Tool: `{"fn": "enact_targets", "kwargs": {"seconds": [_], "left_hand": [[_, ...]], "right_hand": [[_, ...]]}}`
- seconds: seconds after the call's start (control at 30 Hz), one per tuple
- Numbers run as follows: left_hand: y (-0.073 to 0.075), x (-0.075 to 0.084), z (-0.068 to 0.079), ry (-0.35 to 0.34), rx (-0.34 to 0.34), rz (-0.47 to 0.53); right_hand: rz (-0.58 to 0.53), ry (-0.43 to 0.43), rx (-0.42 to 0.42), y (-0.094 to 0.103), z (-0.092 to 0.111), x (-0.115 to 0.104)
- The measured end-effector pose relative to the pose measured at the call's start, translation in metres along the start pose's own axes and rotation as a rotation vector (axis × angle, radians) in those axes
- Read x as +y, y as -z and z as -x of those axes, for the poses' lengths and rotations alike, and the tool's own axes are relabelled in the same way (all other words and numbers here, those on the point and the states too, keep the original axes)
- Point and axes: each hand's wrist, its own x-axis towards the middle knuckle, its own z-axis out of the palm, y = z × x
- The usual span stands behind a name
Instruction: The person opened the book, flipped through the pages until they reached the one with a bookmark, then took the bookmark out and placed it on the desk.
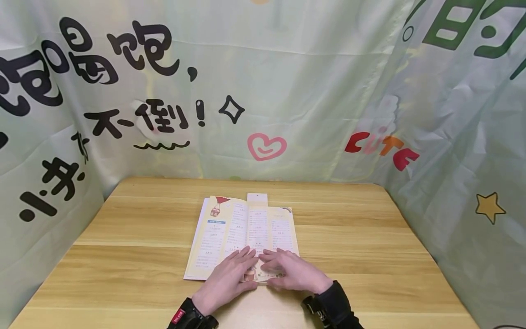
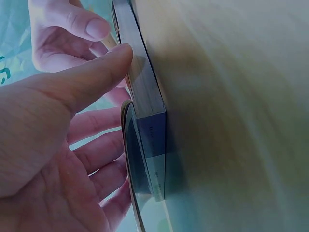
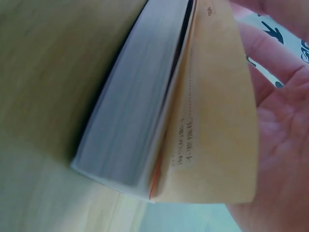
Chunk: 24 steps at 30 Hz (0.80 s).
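An open book (image 1: 207, 246) with cream printed pages lies on the wooden table. My left hand (image 1: 230, 278) rests on the lower left page, fingers extended over it, its thumb at the book's bottom edge. Across the fold, my right hand (image 1: 293, 272) lies on the lower right page, fingers pointing left. The fingertips of both hands come close at the middle. In the left wrist view, the left thumb (image 2: 104, 72) touches the edge of the thick page block (image 2: 142, 82). A cream page (image 3: 217, 121) bends up from the block toward the right palm in the right wrist view.
A pale card-like strip (image 1: 257, 198) sticks out past the top of the book. The wooden table (image 1: 361, 237) extends around it. Printed fabric (image 1: 312, 100) hangs behind and at both sides of the table.
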Motion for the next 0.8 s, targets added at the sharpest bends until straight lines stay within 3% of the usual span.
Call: {"fn": "enact_targets", "kwargs": {"seconds": [0.53, 0.8], "left_hand": [[0.0006, 0.0009, 0.0000, 0.003, 0.002, 0.006], [0.0006, 0.0009, 0.0004, -0.003, 0.004, -0.009]], "right_hand": [[-0.027, 0.063, 0.003, 0.0025, 0.0007, 0.0027], [-0.030, 0.053, 0.018, 0.0059, 0.0022, 0.0033]]}}
